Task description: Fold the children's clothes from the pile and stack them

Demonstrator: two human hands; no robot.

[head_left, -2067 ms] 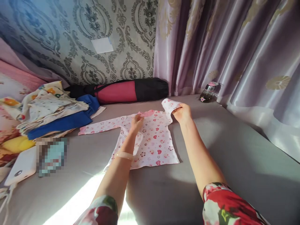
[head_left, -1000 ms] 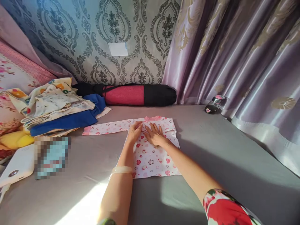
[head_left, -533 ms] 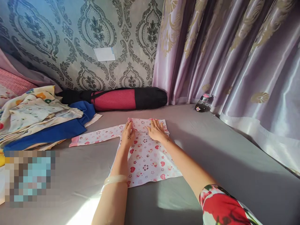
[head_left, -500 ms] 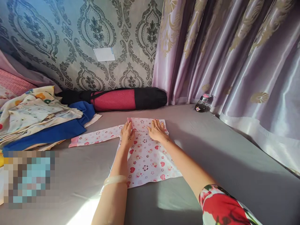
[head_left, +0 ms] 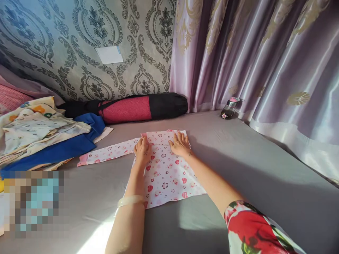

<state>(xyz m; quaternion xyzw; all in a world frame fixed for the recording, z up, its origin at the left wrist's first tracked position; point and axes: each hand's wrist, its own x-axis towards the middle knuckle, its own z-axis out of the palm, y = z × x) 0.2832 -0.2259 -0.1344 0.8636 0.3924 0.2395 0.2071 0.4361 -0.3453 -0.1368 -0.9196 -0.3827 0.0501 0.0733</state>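
A small long-sleeved shirt [head_left: 166, 176], white with pink hearts and flowers, lies spread on the grey sheet. One sleeve with a pink cuff stretches out to the left; the other side is folded over along the top. My left hand [head_left: 143, 150] rests on the shirt's upper left, where the sleeve joins the body, its fingers lying against the cloth. Spread flat, my right hand [head_left: 180, 144] presses the folded strip at the upper right. The cloth under both palms is hidden.
A pile of folded clothes [head_left: 45, 130] with a blue garment [head_left: 53, 151] lies at left. Against the patterned wall rests a black and red long bag [head_left: 124, 109]. A dark bottle [head_left: 229, 109] stands by the purple curtain [head_left: 238, 53]. The lower left is pixelated.
The view has shifted slightly. Both hands stay on the upper part of the shirt, the right one a little nearer the top right corner. The shirt lies much as before.
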